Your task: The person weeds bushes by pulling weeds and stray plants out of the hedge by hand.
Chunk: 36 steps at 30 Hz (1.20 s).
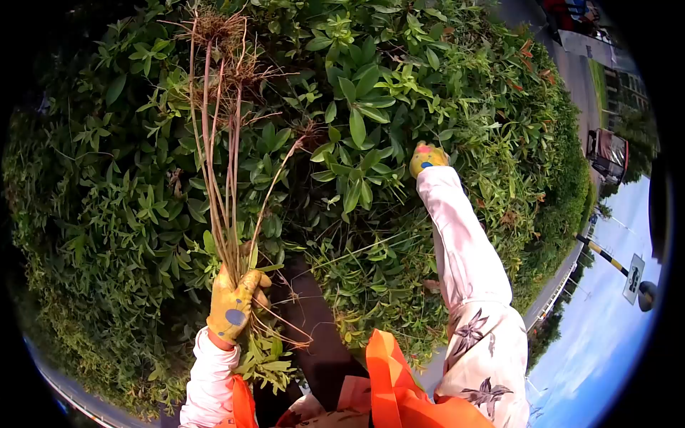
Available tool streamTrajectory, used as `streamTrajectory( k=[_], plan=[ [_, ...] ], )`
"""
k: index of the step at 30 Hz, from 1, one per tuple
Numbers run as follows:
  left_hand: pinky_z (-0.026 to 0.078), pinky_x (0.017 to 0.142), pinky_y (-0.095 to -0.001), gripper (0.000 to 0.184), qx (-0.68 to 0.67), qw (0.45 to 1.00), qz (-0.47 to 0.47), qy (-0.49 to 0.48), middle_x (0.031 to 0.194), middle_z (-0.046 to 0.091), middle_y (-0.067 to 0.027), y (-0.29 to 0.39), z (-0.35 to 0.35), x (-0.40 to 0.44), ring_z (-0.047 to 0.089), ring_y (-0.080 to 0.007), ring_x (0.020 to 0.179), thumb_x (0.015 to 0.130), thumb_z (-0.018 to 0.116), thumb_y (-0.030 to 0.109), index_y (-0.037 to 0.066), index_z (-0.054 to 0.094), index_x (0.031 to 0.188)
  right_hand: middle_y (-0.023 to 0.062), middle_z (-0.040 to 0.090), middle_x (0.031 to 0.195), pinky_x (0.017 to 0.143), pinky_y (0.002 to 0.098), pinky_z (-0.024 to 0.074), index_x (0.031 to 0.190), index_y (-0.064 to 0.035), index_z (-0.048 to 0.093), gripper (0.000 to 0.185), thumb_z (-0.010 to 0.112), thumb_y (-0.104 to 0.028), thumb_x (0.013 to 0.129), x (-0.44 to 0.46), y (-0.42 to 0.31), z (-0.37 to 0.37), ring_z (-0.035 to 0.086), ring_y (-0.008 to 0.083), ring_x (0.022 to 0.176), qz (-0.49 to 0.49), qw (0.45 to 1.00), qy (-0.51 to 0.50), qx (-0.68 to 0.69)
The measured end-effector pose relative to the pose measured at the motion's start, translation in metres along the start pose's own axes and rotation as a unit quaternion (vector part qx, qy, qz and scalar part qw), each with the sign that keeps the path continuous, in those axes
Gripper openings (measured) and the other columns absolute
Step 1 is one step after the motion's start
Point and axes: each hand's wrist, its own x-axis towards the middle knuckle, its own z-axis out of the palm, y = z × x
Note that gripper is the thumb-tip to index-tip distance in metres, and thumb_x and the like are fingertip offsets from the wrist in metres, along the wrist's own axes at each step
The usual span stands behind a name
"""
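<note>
My left hand (239,299) clenches long stems (227,164) over the hedge (349,235), lengthwise, roots (221,36) pointing away from me; my right hand (429,158) is at its leaves, grip unclear.

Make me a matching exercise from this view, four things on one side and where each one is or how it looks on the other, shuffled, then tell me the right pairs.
Things:
1. Left gloved hand
2. Right gloved hand
3. Roots
4. Cloth at the bottom of the view

Places, colours or states:
A. Amid the leaves of the hedge, at the end of an outstretched arm
B. Bright orange
C. Closed around a bunch of long stems
D. Brown and tangled

Right pairs: 1-C, 2-A, 3-D, 4-B
</note>
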Motion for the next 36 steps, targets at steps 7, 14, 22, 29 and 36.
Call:
streamTrajectory(
  k=[7, 14, 22, 29, 36],
  plan=[
    [0.040, 0.044, -0.0213, 0.030, 0.030, 0.998, -0.049, 0.018, 0.068, 0.055, -0.0037, -0.008, -0.004, 0.009, 0.047, -0.0080, 0.048, 0.090, 0.054, 0.015, 0.002, 0.049, 0.117, 0.0185, 0.060, 0.115, 0.088, 0.0408, 0.0459, 0.109, -0.0042, 0.063, 0.038, 0.040, -0.031, 0.093, -0.045, -0.035, 0.138, 0.056, 0.0322, 0.110, 0.135, 0.947, -0.176, 0.233],
    [0.039, 0.046, -0.0211, 0.027, 0.005, 0.995, -0.096, -0.010, 0.066, 0.051, -0.0005, -0.010, -0.015, 0.010, 0.045, -0.0071, 0.051, 0.090, 0.056, 0.016, 0.001, 0.052, 0.112, 0.0088, 0.056, 0.061, 0.053, 0.0350, 0.0377, 0.073, 0.0006, 0.063, 0.031, 0.051, -0.026, 0.084, -0.075, -0.080, 0.176, 0.051, 0.0202, 0.059, 0.230, 0.698, -0.005, 0.679],
    [0.043, 0.057, -0.0236, 0.024, 0.015, 0.990, -0.073, -0.116, 0.076, 0.058, 0.0002, -0.061, 0.016, 0.043, 0.051, -0.0076, 0.063, 0.087, 0.062, 0.022, 0.000, 0.060, 0.095, 0.0196, 0.062, 0.076, 0.063, 0.0387, 0.0422, 0.090, -0.0001, 0.062, 0.037, 0.051, -0.036, 0.091, -0.354, -0.172, 0.098, 0.058, 0.0338, 0.069, -0.108, 0.703, -0.201, 0.673],
    [0.032, 0.046, -0.0207, 0.020, 0.000, 0.992, -0.110, -0.069, 0.067, 0.050, 0.0051, -0.048, -0.025, 0.017, 0.040, -0.0045, 0.051, 0.086, 0.061, 0.022, 0.004, 0.060, 0.095, 0.0180, 0.060, 0.108, 0.085, 0.0415, 0.0454, 0.109, -0.0031, 0.059, 0.032, 0.051, -0.025, 0.088, -0.196, -0.085, 0.024, 0.056, 0.0333, 0.101, -0.233, 0.928, 0.159, 0.245],
    [0.031, 0.047, -0.0205, 0.022, -0.002, 0.991, -0.134, -0.030, 0.067, 0.049, 0.0062, -0.037, -0.020, 0.016, 0.040, -0.0042, 0.052, 0.085, 0.064, 0.023, 0.005, 0.061, 0.098, 0.0093, 0.061, 0.108, 0.081, 0.0403, 0.0463, 0.112, -0.0029, 0.059, 0.033, 0.040, -0.020, 0.091, 0.025, -0.058, 0.096, 0.055, 0.0270, 0.104, -0.180, 0.973, -0.111, -0.092]
  ],
)
